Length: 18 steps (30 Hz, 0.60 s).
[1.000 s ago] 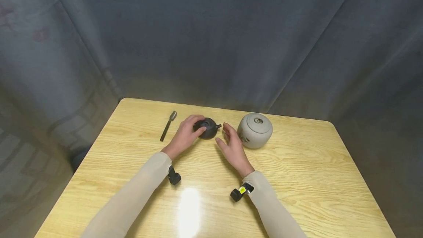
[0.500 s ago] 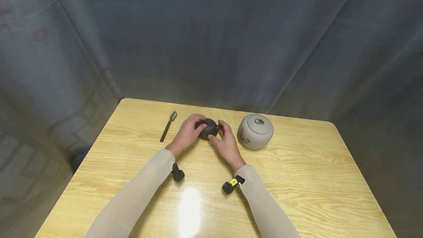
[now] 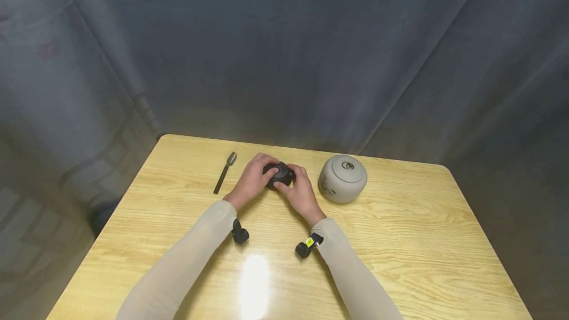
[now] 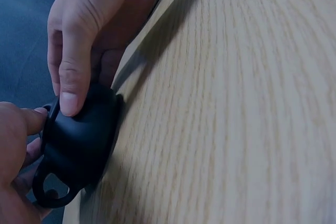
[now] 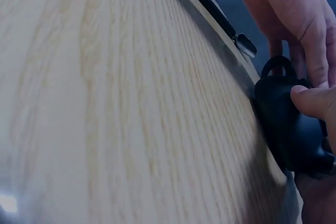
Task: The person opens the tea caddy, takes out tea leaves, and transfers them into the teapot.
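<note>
1 gray jar (image 3: pixel 342 181) (lidded), well apart from 1 spoon (image 3: pixel 222 179).

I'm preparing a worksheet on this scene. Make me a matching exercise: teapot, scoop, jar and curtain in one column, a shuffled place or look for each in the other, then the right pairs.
Column one:
1. Teapot
2. Scoop
3. Jar
4. Curtain

Column two:
A. Pale grey, lidded
B. Held by the left hand and right hand
C. Hanging behind the table
D. Lying left of the left hand

Pairs: 1-B, 2-D, 3-A, 4-C
</note>
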### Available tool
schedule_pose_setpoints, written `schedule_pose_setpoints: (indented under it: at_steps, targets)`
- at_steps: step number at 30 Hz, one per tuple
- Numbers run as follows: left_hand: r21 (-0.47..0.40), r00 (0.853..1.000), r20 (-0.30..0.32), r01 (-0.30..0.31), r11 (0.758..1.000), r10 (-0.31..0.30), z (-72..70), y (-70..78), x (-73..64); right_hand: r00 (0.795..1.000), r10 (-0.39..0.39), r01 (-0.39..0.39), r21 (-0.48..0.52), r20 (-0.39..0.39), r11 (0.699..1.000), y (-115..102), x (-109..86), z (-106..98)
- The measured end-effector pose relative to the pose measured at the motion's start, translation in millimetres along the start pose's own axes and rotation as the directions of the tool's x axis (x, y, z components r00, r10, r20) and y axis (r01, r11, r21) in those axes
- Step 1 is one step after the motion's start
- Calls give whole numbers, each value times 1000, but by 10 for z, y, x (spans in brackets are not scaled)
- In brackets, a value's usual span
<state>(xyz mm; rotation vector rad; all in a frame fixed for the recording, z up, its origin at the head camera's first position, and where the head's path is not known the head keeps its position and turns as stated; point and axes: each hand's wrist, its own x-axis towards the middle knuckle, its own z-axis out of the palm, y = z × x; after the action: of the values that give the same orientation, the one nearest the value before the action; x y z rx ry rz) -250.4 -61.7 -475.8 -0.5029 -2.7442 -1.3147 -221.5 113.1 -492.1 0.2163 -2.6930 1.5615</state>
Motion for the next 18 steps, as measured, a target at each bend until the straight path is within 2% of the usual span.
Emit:
schedule_pose_setpoints:
  at_steps: [18]
  targets:
    - [106, 1000, -14, -11, 994, 13, -118, 4, 25, 999, 40, -40, -44, 5, 998, -35, 74, 61]
